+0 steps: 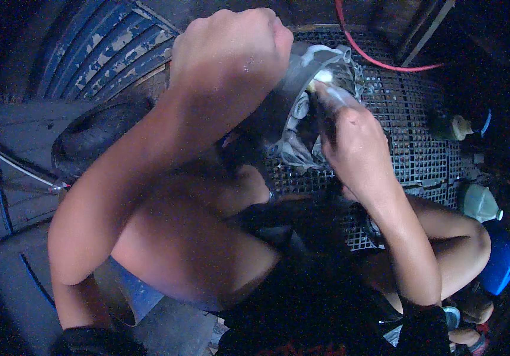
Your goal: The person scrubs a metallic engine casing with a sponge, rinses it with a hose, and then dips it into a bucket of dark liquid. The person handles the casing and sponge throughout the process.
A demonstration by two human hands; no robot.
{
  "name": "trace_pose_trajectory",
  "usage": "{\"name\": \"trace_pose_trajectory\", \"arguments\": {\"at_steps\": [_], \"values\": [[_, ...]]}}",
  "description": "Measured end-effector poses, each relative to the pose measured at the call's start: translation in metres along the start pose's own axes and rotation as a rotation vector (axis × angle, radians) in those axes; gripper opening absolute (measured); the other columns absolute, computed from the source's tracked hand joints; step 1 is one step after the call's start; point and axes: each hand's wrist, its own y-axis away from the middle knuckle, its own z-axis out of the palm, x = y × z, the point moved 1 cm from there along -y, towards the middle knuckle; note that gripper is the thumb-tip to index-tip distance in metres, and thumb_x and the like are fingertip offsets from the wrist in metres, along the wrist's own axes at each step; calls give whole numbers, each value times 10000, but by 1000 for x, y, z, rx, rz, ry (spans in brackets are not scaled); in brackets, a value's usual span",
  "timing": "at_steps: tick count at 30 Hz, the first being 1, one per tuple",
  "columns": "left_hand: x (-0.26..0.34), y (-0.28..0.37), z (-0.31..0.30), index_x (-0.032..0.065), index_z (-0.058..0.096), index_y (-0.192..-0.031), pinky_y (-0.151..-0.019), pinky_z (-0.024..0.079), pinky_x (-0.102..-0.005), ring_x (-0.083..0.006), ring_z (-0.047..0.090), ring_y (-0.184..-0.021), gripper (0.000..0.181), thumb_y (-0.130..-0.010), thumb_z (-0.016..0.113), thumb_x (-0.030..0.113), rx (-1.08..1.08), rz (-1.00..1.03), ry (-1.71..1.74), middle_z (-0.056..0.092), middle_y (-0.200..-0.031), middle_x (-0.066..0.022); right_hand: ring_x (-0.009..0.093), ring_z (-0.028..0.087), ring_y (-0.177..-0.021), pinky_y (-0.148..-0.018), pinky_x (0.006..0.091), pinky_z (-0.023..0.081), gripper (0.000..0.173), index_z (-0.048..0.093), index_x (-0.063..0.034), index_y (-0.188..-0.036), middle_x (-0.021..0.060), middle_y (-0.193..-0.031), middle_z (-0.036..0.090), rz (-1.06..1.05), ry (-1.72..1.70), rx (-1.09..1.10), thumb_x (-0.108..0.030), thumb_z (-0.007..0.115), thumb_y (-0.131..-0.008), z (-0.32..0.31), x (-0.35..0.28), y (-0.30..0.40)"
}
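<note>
My left hand (232, 49) is raised in a closed fist, its back towards me and the fingertips hidden. Grey, see-through film of a plastic bag (297, 73) runs up to the thumb side of that fist. Lower down and to the right, my right hand (357, 133) reaches into the bag's mouth, blurred by motion. Its fingers point up and left, beside a pale, bright patch (324, 76) inside the bag; whether they grip it, I cannot tell. The bag rests on a dark plastic grid mat (408, 120).
A dark rounded object (99, 138) lies left of my arm, near blue slats with peeling paint (108, 49). A red hose (370, 57) curves behind the bag. To the right are a whitish plastic jug (480, 202) and a blue container (500, 258). My bare knees flank the work area.
</note>
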Motion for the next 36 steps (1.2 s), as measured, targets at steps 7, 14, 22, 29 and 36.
{"name": "trace_pose_trajectory", "arguments": {"at_steps": [7, 14, 22, 29, 36], "values": [[-14, 4, 19, 64, 614, -807, -690, 502, -553, -452, 621, -720, 298, -950, 488, 294, 96, 101, 51, 640, -754, -232, 431, 646, -818, -745, 493, 533, 328, 634, 41, -1059, 270, -858, 653, 21, 102, -44, -59, 598, -749, 0, 9, -5], [-23, 15, 25, 79, 650, -880, -635, 530, -488, -397, 639, -669, 160, -906, 593, 226, 355, 377, -81, 662, -754, -174, 448, 620, -889, -816, 511, 491, 382, 651, -16, -1120, 288, -903, 640, 154, 60, -94, -1, 596, -743, -9, -3, -3], [-14, 4, 21, 73, 622, -736, -592, 541, -489, -388, 652, -644, 209, -883, 581, 216, 291, 240, -35, 636, -658, -213, 439, 622, -925, -846, 507, 491, 420, 637, -24, -1163, 263, -951, 657, 109, 46, -85, 12, 576, -749, -7, 7, -13], [-4, 13, 17, 66, 596, -739, -585, 529, -511, -421, 633, -620, 209, -897, 555, 196, 219, 198, -11, 628, -642, -213, 438, 636, -829, -799, 475, 522, 329, 700, -27, -1078, 280, -869, 646, 141, -53, -106, -20, 590, -767, -19, 19, -15], [-11, 21, 12, 62, 596, -750, -597, 527, -527, -423, 631, -603, 221, -906, 541, 209, 152, 152, 29, 629, -642, -216, 404, 660, -736, -723, 454, 530, 316, 690, 29, -1055, 251, -788, 662, 51, -137, -67, -96, 674, -765, -10, 11, -12]]}}
